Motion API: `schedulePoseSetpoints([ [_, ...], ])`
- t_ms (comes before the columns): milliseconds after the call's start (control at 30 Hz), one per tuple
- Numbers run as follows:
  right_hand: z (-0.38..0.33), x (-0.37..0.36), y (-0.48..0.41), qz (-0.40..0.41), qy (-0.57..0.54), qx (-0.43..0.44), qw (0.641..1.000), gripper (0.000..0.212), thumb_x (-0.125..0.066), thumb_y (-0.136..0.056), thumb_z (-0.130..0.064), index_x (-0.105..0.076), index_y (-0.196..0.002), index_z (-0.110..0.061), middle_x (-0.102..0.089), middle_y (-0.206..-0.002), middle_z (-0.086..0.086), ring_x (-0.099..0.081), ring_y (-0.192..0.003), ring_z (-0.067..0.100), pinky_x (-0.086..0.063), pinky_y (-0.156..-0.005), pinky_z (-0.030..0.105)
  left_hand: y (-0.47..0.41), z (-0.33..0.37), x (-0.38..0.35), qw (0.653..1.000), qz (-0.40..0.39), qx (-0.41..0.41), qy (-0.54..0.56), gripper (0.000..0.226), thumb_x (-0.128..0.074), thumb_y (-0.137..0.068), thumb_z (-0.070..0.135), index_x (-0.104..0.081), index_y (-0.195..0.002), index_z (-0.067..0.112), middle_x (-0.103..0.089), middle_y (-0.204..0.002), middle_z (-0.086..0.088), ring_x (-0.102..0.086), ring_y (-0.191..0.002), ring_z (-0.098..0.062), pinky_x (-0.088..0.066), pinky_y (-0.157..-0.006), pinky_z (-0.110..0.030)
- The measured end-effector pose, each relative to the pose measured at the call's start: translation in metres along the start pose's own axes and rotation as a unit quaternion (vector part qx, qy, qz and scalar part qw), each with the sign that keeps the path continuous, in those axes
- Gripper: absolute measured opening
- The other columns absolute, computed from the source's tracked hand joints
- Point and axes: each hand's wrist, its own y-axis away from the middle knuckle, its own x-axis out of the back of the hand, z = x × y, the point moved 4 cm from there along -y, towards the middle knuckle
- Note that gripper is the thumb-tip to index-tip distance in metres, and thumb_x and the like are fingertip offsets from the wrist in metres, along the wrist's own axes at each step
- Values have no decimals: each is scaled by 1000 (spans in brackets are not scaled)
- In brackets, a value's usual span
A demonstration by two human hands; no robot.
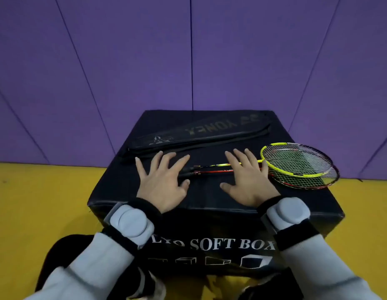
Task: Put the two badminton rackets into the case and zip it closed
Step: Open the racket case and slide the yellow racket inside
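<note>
Two badminton rackets lie stacked on a black soft box (209,198). The yellow-framed racket (283,172) rests on top of the red-framed racket (307,185), and their heads stick out past the box's right edge. A black racket case (201,132) lies flat at the far side of the box, its zipper edge facing me. My left hand (162,182) lies flat, fingers spread, over the rackets' handle ends. My right hand (246,180) lies flat with fingers spread across both shafts. Neither hand grips anything.
The box stands on a yellow floor mat (36,202) against a purple padded wall (188,50). My knees and grey sleeves with black wrist bands fill the near edge of the view.
</note>
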Motion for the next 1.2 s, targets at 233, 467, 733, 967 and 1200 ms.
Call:
schedulePoseSetpoints([
  [233, -3, -50, -48, -60, -49, -35, 996, 80, -56, -93, -50, -11, -156, -30, -2, -166, 0, 18, -151, 28, -7, -116, 70, -42, -28, -44, 1000, -17, 8, -20, 60, -47, -97, 53, -25, -152, 48, -31, -155, 10, -10, -152, -25, 5, -118, -67],
  [467, -7, -86, -102, -64, 62, -42, 995, 66, -42, -95, -60, -29, -150, -26, -18, -163, 7, 4, -152, 32, -19, -114, 66, -78, -48, -82, 996, 69, -50, -5, 46, -48, -96, 53, -62, -133, 29, -65, -126, 6, -55, -129, -15, -25, -118, -48],
  [733, 4, -99, -89, 91, -42, -2, 995, 51, -62, -89, -50, -61, -124, -13, -60, -122, 11, -43, -133, 34, -39, -104, 51, -70, -51, -104, 969, 223, -86, -58, 34, -55, -98, 45, -71, -116, 21, -71, -97, 5, -63, -87, -20, -41, -83, -37],
  [967, -10, -92, -84, 129, -48, 42, 990, 45, -63, -89, -42, -64, -128, -19, -54, -120, 11, -48, -117, 30, -50, -89, 48, -69, -51, -104, 965, 242, -87, -48, 34, -57, -98, 44, -72, -117, 20, -72, -100, 3, -63, -88, -20, -41, -84, -37],
  [1200, -27, -97, -86, 140, -61, 59, 986, 38, -63, -92, -37, -63, -122, -14, -55, -115, 9, -49, -111, 28, -47, -92, 43, -70, -53, -105, 965, 240, -91, -49, 35, -57, -99, 45, -71, -119, 19, -72, -104, 4, -64, -89, -18, -39, -80, -35],
])
